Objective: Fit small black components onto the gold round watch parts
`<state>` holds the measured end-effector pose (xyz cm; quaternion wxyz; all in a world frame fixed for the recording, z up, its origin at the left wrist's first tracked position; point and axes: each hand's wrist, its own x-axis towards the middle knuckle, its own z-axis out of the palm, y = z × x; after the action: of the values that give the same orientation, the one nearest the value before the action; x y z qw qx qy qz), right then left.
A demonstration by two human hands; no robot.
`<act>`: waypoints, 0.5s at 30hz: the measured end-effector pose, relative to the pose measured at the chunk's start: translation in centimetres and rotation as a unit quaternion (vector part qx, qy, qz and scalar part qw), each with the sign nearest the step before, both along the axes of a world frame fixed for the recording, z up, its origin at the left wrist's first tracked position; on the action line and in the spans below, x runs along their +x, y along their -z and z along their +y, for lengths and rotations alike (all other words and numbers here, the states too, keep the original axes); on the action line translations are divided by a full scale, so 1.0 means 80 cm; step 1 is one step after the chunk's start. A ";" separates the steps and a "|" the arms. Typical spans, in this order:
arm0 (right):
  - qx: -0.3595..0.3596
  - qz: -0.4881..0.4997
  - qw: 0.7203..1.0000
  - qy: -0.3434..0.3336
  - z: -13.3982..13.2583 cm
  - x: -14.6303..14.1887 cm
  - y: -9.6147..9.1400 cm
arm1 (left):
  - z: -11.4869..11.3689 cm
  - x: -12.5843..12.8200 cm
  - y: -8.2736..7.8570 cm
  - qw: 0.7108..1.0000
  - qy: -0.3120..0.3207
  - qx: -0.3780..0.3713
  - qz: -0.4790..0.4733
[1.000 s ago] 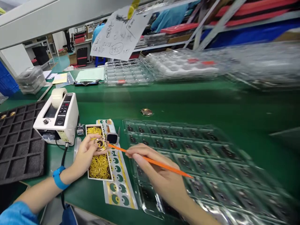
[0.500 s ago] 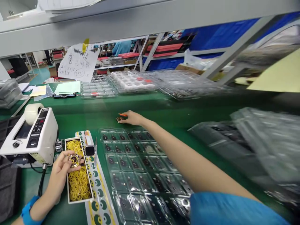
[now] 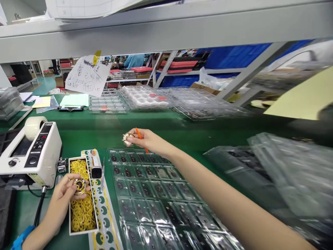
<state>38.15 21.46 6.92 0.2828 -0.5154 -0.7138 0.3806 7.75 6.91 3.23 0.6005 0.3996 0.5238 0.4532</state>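
My left hand (image 3: 61,195) holds a small round gold and black part (image 3: 79,185) over a white box of yellow rings (image 3: 80,208). My right hand (image 3: 148,140) is stretched out above the far edge of a clear blister tray (image 3: 156,194) of dark round parts. Its fingers pinch a second round gold part (image 3: 127,138), lifted off the green mat, and an orange stick (image 3: 142,139) lies across the same hand. A strip of green and yellow stickers (image 3: 102,215) lies beside the box.
A white tape dispenser (image 3: 28,151) stands at the left with a black foam tray behind it. Stacks of clear trays (image 3: 145,99) line the far edge. More blister trays (image 3: 273,173) lie at the right. A grey shelf beam (image 3: 166,34) hangs overhead with a paper note (image 3: 88,76).
My right hand reached from the near tray to the far mat, closed on the round gold part lying there and lifted it. My left hand kept its part over the ring box.
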 end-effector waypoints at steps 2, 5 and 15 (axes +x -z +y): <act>0.015 0.032 0.999 -0.031 -0.027 -0.025 -0.017 | -0.001 0.001 -0.001 1.000 -0.005 0.003 -0.003; 0.047 0.055 0.996 -0.043 -0.058 -0.055 -0.037 | -0.001 0.003 -0.003 1.000 -0.016 0.006 -0.008; 0.152 0.047 0.986 -0.040 -0.069 -0.094 -0.033 | -0.001 0.006 -0.006 0.999 -0.022 0.017 -0.024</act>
<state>30.61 15.95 9.53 0.3759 -0.4190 -0.7693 0.3022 8.23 6.85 3.72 0.5958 0.3876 0.5100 0.4844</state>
